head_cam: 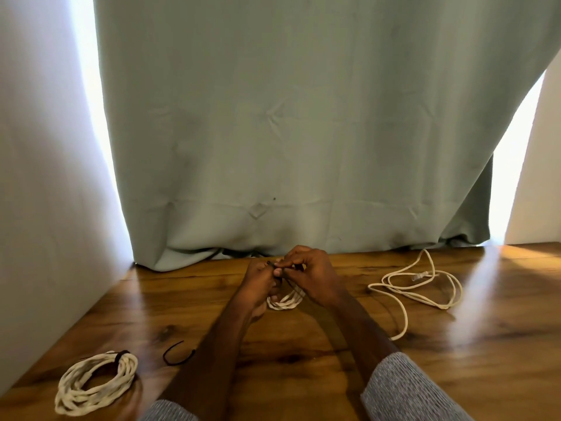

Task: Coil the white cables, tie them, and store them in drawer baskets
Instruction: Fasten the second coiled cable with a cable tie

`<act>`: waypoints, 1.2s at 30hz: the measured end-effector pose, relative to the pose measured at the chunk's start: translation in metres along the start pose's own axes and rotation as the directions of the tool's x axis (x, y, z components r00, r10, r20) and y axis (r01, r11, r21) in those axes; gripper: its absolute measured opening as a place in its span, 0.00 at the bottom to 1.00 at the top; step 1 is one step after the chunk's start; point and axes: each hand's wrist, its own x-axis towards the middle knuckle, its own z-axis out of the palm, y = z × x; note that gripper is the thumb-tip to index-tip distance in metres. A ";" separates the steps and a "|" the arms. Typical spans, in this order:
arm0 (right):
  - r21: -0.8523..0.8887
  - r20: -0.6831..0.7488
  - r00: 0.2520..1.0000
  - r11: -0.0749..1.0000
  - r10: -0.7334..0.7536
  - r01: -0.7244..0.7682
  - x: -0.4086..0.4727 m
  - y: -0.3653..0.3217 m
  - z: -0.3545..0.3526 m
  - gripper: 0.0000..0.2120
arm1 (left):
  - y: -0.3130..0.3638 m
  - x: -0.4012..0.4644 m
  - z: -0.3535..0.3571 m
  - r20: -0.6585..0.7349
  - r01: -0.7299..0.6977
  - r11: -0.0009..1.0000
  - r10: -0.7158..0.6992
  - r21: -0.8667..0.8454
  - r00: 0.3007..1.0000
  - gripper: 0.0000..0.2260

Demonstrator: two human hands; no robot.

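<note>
1. Head view: my left hand (261, 279) and right hand (309, 276) both pinch a dark tie (277, 266) over the coiled cable (285, 300), held just above the counter (303, 375).
2. I should cinch snugly, keeping the loops together.
3. Loose cable (425, 287) waits to the right.

I sit at a glossy wooden tabletop (455, 354) with dark grain. A pale green curtain (303, 132) hangs along its far edge, bright daylight spilling past both its sides. A white wall (39, 177) runs beside the left edge.
</note>
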 end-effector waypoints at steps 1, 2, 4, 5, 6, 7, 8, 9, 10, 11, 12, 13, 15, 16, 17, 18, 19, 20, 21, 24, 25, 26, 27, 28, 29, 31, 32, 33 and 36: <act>-0.008 -0.010 1.000 1.000 -0.001 0.001 0.000 0.000 0.001 0.06 | 0.002 -0.002 0.001 0.000 0.004 1.000 -0.004 -0.004 1.000 0.15; 0.016 -0.034 0.999 1.000 0.011 -0.011 0.000 0.000 0.001 0.05 | 0.003 -0.004 0.002 0.000 0.001 1.000 -0.001 -0.004 1.000 0.15; 0.159 -0.095 0.992 0.985 0.081 -0.066 -0.001 -0.002 0.000 0.06 | 0.004 -0.006 0.005 0.005 -0.022 1.000 0.022 -0.001 1.000 0.12; 0.239 -0.119 0.984 0.966 0.131 -0.100 -0.002 -0.002 -0.001 0.07 | 0.004 -0.008 0.008 0.006 -0.042 0.999 0.042 0.009 0.999 0.11; 0.313 -0.132 0.974 0.940 0.186 -0.137 -0.002 -0.004 -0.003 0.07 | 0.003 -0.008 0.009 0.009 -0.066 0.998 0.066 0.018 0.998 0.10; 0.377 -0.139 0.962 0.911 0.235 -0.168 -0.001 -0.004 -0.005 0.08 | 0.001 -0.008 0.011 0.013 -0.095 0.995 0.095 0.023 0.995 0.09; 0.423 -0.137 0.952 0.885 0.273 -0.193 -0.001 -0.005 -0.007 0.08 | 0.000 -0.007 0.012 0.013 -0.127 0.991 0.127 0.036 0.992 0.10; 0.449 -0.133 0.946 0.869 0.296 -0.209 -0.001 -0.004 -0.009 0.09 | -0.002 -0.006 0.012 0.015 -0.164 0.985 0.164 0.061 0.986 0.11; 0.459 -0.129 0.943 0.861 0.308 -0.219 -0.002 -0.003 -0.011 0.10 | -0.003 -0.005 0.012 0.024 -0.203 0.975 0.202 0.086 0.979 0.12; 0.463 -0.128 0.940 0.857 0.317 -0.226 -0.002 -0.002 -0.013 0.11 | -0.005 -0.004 0.012 0.040 -0.237 0.966 0.234 0.099 0.971 0.13; 0.465 -0.127 0.936 0.853 0.327 -0.235 -0.003 -0.002 -0.014 0.11 | -0.006 -0.004 0.012 0.056 -0.261 0.959 0.257 0.109 0.965 0.13; 0.466 -0.128 0.933 0.851 0.337 -0.243 -0.003 -0.001 -0.015 0.10 | -0.006 -0.006 0.013 0.065 -0.267 0.956 0.261 0.120 0.963 0.13; 0.458 -0.133 0.928 0.852 0.349 -0.255 -0.003 0.000 -0.014 0.11 | -0.004 -0.007 0.015 0.062 -0.266 0.955 0.260 0.134 0.964 0.11; 0.446 -0.134 0.925 0.856 0.355 -0.263 -0.002 0.000 -0.014 0.13 | -0.003 -0.008 0.016 0.056 -0.267 0.955 0.262 0.133 0.964 0.10; 0.434 -0.133 0.923 0.859 0.361 -0.273 -0.001 0.002 -0.013 0.14 | -0.003 -0.008 0.016 0.053 -0.267 0.956 0.262 0.123 0.964 0.09; 0.429 -0.124 0.922 0.857 0.368 -0.284 -0.001 0.002 -0.013 0.14 | -0.002 -0.008 0.016 0.057 -0.266 0.957 0.261 0.113 0.964 0.08; 0.429 -0.109 0.921 0.854 0.374 -0.296 -0.001 0.003 -0.014 0.14 | -0.003 -0.008 0.016 0.063 -0.264 0.959 0.259 0.099 0.964 0.08; 0.434 -0.094 0.920 0.847 0.381 -0.306 -0.002 0.003 -0.015 0.13 | -0.002 -0.009 0.015 0.067 -0.261 0.961 0.255 0.091 0.965 0.07; 0.448 -0.087 0.920 0.839 0.383 -0.308 -0.003 0.003 -0.016 0.13 | -0.002 -0.010 0.015 0.068 -0.259 0.962 0.253 0.088 0.965 0.07; 0.515 -0.126 0.893 0.798 0.433 -0.314 -0.003 0.004 -0.020 0.15 | 0.001 -0.013 0.018 0.052 -0.255 0.962 0.251 0.093 0.967 0.05; 0.529 -0.157 0.870 0.783 0.468 -0.326 -0.002 0.004 -0.020 0.14 | 0.002 -0.013 0.020 0.052 -0.257 0.962 0.252 0.097 0.966 0.04; 0.544 -0.188 0.841 0.767 0.508 -0.341 -0.001 0.005 -0.020 0.12 | 0.001 -0.012 0.020 0.054 -0.259 0.961 0.254 0.100 0.966 0.04; 0.560 -0.214 0.811 0.749 0.544 -0.355 0.001 0.007 -0.020 0.10 | 0.001 -0.011 0.021 0.052 -0.260 0.960 0.256 0.104 0.965 0.04; 0.571 -0.231 0.786 0.734 0.573 -0.367 0.002 0.009 -0.019 0.10 | 0.001 -0.010 0.021 0.048 -0.261 0.960 0.257 0.104 0.965 0.05; 0.576 -0.242 0.765 0.723 0.597 -0.382 0.004 0.012 -0.018 0.10 | 0.000 -0.009 0.022 0.045 -0.260 0.960 0.257 0.103 0.965 0.05; 0.570 -0.257 0.731 0.710 0.633 -0.414 0.007 0.019 -0.017 0.11 | -0.002 -0.008 0.022 0.049 -0.268 0.957 0.264 0.109 0.963 0.05; 0.565 -0.261 0.720 0.706 0.644 -0.427 0.008 0.022 -0.016 0.12 | -0.002 -0.009 0.023 0.054 -0.280 0.953 0.275 0.115 0.960 0.05; 0.561 -0.260 0.715 0.704 0.649 -0.435 0.010 0.025 -0.014 0.12 | -0.002 -0.010 0.023 0.059 -0.289 0.949 0.283 0.125 0.957 0.04; 0.578 -0.265 0.696 0.688 0.667 -0.439 0.012 0.031 -0.011 0.12 | -0.002 -0.010 0.023 0.058 -0.280 0.952 0.275 0.121 0.960 0.04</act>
